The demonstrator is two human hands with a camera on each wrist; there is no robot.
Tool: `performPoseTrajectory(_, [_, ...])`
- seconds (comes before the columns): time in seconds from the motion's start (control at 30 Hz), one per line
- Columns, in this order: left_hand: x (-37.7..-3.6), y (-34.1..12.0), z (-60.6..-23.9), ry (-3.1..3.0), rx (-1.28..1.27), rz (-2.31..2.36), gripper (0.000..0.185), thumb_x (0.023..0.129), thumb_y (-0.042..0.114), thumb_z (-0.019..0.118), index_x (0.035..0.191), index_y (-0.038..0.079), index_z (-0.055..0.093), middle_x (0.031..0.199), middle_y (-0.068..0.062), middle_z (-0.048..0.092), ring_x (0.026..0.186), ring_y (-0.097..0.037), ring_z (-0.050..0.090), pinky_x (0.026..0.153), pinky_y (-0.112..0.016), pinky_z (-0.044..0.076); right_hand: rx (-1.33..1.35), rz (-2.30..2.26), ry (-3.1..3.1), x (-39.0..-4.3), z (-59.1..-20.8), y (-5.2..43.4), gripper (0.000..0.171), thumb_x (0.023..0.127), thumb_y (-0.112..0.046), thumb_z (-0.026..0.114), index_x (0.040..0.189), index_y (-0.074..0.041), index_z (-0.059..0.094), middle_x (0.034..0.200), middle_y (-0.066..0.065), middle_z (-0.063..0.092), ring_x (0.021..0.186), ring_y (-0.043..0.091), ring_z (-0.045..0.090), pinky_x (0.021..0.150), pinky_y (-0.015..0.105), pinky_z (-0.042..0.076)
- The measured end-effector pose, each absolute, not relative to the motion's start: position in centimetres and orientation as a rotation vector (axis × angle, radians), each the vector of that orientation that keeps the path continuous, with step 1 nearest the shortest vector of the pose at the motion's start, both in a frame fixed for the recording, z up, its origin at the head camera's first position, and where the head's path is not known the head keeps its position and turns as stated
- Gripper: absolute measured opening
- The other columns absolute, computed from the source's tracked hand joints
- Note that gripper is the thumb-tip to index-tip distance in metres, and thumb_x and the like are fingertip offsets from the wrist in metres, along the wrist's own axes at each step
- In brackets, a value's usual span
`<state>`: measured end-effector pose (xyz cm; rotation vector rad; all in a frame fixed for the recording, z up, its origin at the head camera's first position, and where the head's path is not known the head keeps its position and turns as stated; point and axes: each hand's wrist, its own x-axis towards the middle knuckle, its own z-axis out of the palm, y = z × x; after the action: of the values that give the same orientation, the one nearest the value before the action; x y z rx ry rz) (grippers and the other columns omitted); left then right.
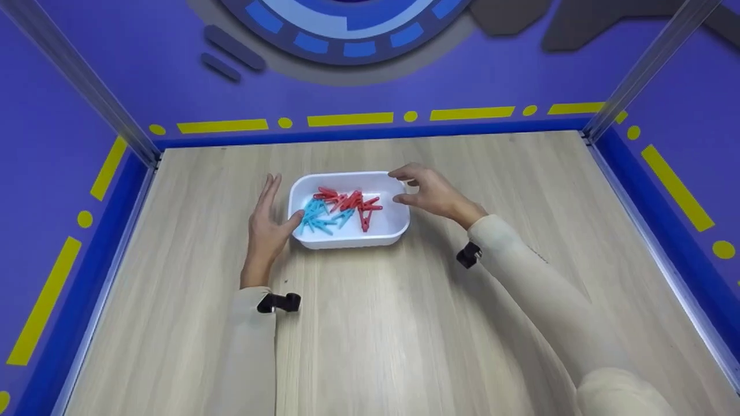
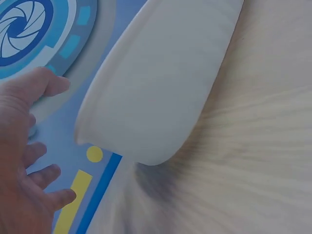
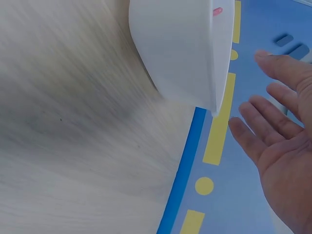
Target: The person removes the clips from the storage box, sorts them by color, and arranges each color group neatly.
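White tub (image 1: 347,238) of red and blue pegs (image 1: 341,208) mid-desk (image 1: 404,323); left hand (image 1: 267,222) wide, thumb touching left rim; right hand (image 1: 430,190) wide beside right rim.

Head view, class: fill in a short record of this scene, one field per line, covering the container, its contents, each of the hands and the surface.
container: white tub, upright on the table
contents: red pegs and blue pegs, loosely piled
left hand: fingers straight, thumb at the tub's left wall
right hand: loosely curled beside the right rim, holding nothing
surface: pale wooden table
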<state>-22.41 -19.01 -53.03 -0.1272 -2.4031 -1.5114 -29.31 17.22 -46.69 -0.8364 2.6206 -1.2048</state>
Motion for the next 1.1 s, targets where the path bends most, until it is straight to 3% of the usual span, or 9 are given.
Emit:
performPoseTrajectory(0.43, [-22.0,-18.3,-55.5,-2.302,0.023,-1.777,0.072,0.097,0.007,0.078,0.161,0.013,0.047,0.169,-0.003,0.038,0.158,-0.018,0.028,0.127,-0.027,0.026,-0.753,-1.104,2.613,-29.4,-46.8,16.0,0.046,0.096,-0.009,0.08,0.138,0.0,0.067,0.139,0.02,0.065,0.129,0.038,0.061,0.113,0.045,0.051])
performPoseTrajectory(0.83, [-22.2,-17.9,-56.3,-2.11,0.036,-2.004,0.065,0.099,0.001,0.073,0.159,0.007,0.048,0.162,-0.008,0.049,0.148,-0.025,0.047,0.121,-0.032,0.04,-0.762,-1.068,2.607,-29.9,-47.3,14.9,0.043,0.096,-0.006,0.08,0.137,0.002,0.067,0.136,0.02,0.067,0.126,0.035,0.064,0.112,0.048,0.051])
performPoseTrajectory(1.1, [-21.9,-17.4,-55.5,-2.132,0.066,-2.012,0.06,0.102,0.002,0.069,0.158,0.009,0.051,0.161,-0.008,0.051,0.145,-0.026,0.05,0.118,-0.035,0.044,-0.763,-0.99,2.599,-30.1,-47.8,14.0,0.043,0.096,-0.005,0.079,0.137,0.003,0.068,0.135,0.021,0.069,0.124,0.035,0.066,0.11,0.047,0.053])
